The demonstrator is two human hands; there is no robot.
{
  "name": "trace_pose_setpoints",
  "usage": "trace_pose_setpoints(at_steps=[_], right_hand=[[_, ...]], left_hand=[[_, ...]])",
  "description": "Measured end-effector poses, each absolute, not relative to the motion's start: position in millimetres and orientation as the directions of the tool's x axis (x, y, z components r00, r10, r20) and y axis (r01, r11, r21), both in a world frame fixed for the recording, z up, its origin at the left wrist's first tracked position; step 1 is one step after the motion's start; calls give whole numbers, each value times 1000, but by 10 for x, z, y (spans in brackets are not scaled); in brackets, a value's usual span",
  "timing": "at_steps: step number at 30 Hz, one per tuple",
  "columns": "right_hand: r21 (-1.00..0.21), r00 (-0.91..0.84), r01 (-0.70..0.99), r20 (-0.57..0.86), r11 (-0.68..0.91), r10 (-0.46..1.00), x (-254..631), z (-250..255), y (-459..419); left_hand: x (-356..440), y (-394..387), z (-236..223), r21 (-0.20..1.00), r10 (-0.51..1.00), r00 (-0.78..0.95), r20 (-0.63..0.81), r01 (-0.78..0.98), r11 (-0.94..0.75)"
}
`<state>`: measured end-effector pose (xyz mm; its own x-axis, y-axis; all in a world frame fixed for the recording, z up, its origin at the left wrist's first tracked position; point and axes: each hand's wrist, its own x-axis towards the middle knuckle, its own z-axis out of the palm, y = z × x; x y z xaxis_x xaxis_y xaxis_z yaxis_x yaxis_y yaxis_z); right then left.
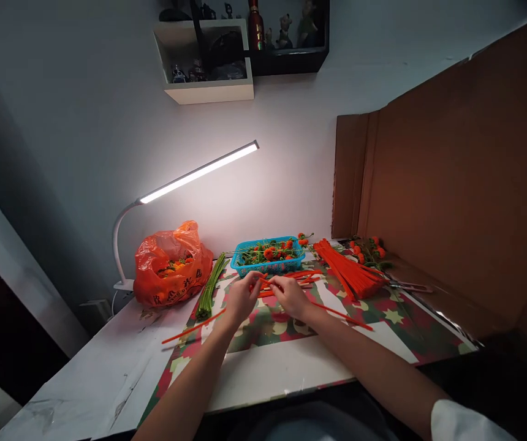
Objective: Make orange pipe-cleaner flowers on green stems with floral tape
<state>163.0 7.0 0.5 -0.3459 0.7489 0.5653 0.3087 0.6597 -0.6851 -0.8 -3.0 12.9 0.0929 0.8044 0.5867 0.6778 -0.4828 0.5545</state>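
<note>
The desk (89,361) spreads across the lower view, white at the left and partly under a camouflage-patterned sheet (268,334) with stars, in red, green and cream. A tall brown cardboard panel (451,184) stands along its right side. On the wall above hang a white and a black shelf box (212,93) holding small figures and a red bottle (257,27). The lit lamp (199,172) slants over the rear of the desk from a bent white neck at the left. Below it sits an open orange plastic bag (171,288) with orange and yellow pieces inside. At the right, a thick bundle of orange stems (353,272) lies fanned on the sheet. The blue basket (270,267), between bag and bundle, holds green sprigs with orange-red heads. The left hand (241,298) and right hand (288,295) meet in front of it, thumbs and fingers of both pinching thin orange stem work (266,281); whether it is one stem or several, I cannot tell. A bundle of green stems (211,288) lies just beside the bag. More flower sprigs (369,250) rest by the cardboard, near a tool with pinkish handles (415,286). Loose orange stems (309,275) lie behind the fingers
</note>
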Motion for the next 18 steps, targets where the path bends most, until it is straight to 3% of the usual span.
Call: trace_pose_setpoints(at_steps=[3,7,18], right_hand=[[-762,-352,258,499,595,792,1560,-154,114],[-818,-320,269,422,508,848,1541,-213,136],[-859,-310,245,371,450,876,1540,-213,137]], left_hand=[[45,-38,-55,742,864,112,491,467,-482],[45,-36,-167,838,911,122,394,360,-411],[31,-49,-117,800,883,143,448,378,-467]])
